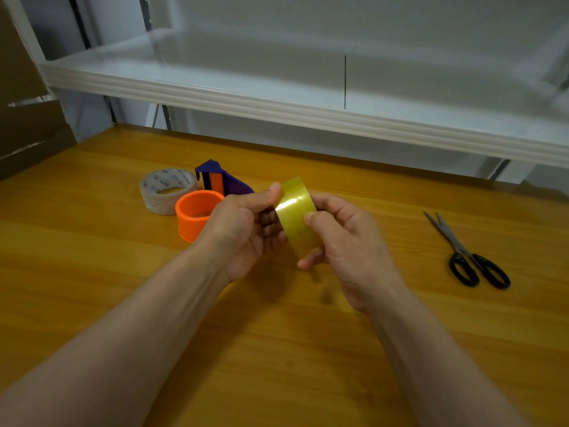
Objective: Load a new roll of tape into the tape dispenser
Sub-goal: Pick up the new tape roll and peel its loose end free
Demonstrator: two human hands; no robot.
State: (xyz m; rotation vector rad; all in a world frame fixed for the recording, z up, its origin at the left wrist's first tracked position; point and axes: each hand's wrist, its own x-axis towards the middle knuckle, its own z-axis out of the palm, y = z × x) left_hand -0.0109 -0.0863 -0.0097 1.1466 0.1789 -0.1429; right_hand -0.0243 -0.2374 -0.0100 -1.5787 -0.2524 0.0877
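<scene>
Both hands' grip holds yellow tape roll on edge, above table.

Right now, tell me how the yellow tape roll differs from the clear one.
The yellow tape roll is held on edge above the table by both hands; the clear tape roll lies flat, untouched. The yellow roll is plain and tinted; the clear roll's core carries printed lettering. Both are wide packing-tape rolls.

1. A single view is supplied, taken from a head-worn wide-angle camera.
2. The view is directed forward and downward over a wooden table.
3. Both forearms are seen entering from the bottom edge, close to the lens.
4. A white shelf is framed beyond the table's far edge.
5. No second view is supplied, so no shared region is covered.
</scene>
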